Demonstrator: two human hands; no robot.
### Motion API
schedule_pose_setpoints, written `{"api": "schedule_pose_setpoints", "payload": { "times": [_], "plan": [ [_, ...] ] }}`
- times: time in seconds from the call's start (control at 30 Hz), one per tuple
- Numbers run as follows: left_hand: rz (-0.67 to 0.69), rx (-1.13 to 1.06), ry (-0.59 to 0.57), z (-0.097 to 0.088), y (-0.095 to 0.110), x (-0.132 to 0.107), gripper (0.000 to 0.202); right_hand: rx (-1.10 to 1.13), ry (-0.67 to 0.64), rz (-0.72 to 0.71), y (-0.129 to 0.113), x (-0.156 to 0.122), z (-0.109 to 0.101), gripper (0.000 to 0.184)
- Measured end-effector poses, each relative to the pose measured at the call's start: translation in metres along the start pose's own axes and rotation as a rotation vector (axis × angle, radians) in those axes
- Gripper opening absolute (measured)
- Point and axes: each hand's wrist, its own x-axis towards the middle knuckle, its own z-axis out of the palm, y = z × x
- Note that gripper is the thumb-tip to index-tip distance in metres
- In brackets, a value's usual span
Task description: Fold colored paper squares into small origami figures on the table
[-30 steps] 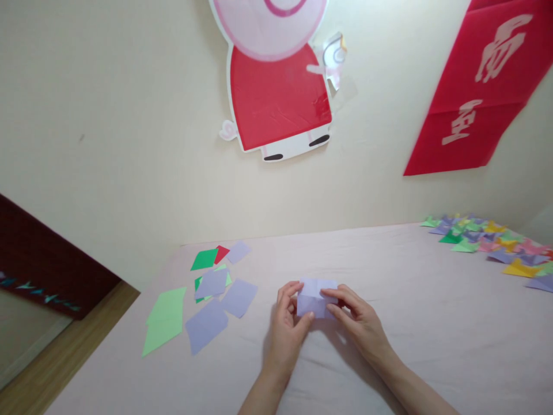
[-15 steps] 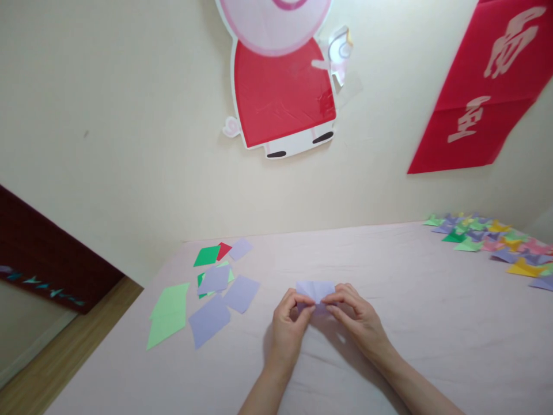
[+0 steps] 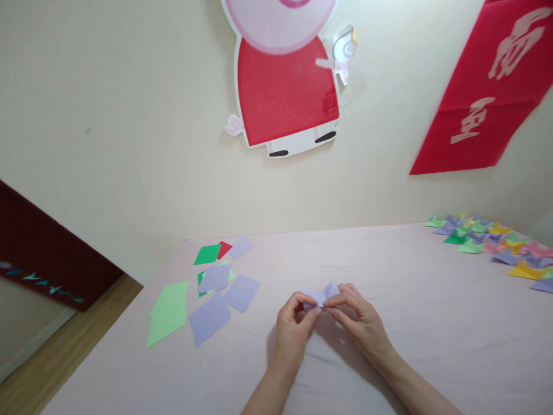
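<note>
A small piece of lilac paper (image 3: 330, 291) is held between my two hands, just above the pale pink sheet (image 3: 345, 259). My left hand (image 3: 294, 323) pinches its near edge on the left between thumb and forefinger. On the right, my right hand (image 3: 358, 314) pinches the same paper close to its middle. The paper is creased and bent, its right part rising higher than the left. My fingers cover some of its lower edge.
Loose paper squares lie to the left: lilac ones (image 3: 210, 320), light green ones (image 3: 169, 311), a dark green one (image 3: 207, 254) and a red one (image 3: 223, 249). Many folded paper pieces (image 3: 501, 242) in several colours stand at the far right. A wall (image 3: 151, 144) rises behind.
The lilac paper was flatter and faced me more openly; now it is bent, with its right side raised. Both hands have shifted slightly, keeping their pinch.
</note>
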Motion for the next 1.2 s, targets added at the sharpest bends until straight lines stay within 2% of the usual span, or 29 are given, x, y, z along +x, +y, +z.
{"api": "schedule_pose_setpoints", "payload": {
  "times": [0.13, 0.23, 0.43, 0.57, 0.7, 0.97, 1.07, 1.2],
  "plan": [
    [-0.034, -0.084, 0.007, -0.001, 0.004, 0.001, 0.02, 0.073, 0.064, 0.085, 0.005, 0.0, -0.001, 0.014],
    [-0.106, -0.217, -0.031, -0.001, 0.01, 0.001, 0.028, 0.119, 0.031, 0.124, 0.006, 0.0, -0.001, 0.018],
    [-0.192, -0.421, -0.103, -0.002, 0.019, -0.002, 0.046, 0.094, -0.035, 0.097, 0.002, 0.001, 0.001, 0.02],
    [-0.237, -0.47, -0.155, -0.002, 0.02, -0.002, 0.07, 0.092, -0.035, 0.095, 0.0, 0.002, 0.0, 0.02],
    [-0.24, -0.478, -0.182, -0.002, 0.019, -0.002, 0.081, 0.082, -0.037, 0.091, 0.0, 0.001, 0.0, 0.019],
    [-0.253, -0.487, -0.137, -0.003, 0.017, -0.001, 0.085, 0.044, 0.006, 0.092, 0.002, 0.0, 0.001, 0.019],
    [-0.254, -0.468, -0.154, -0.003, 0.015, -0.001, 0.086, 0.011, -0.012, 0.056, 0.002, 0.0, 0.001, 0.015],
    [-0.192, -0.403, -0.113, -0.002, 0.011, -0.002, 0.082, -0.026, 0.018, 0.018, -0.001, 0.001, 0.0, 0.012]
  ]
}}
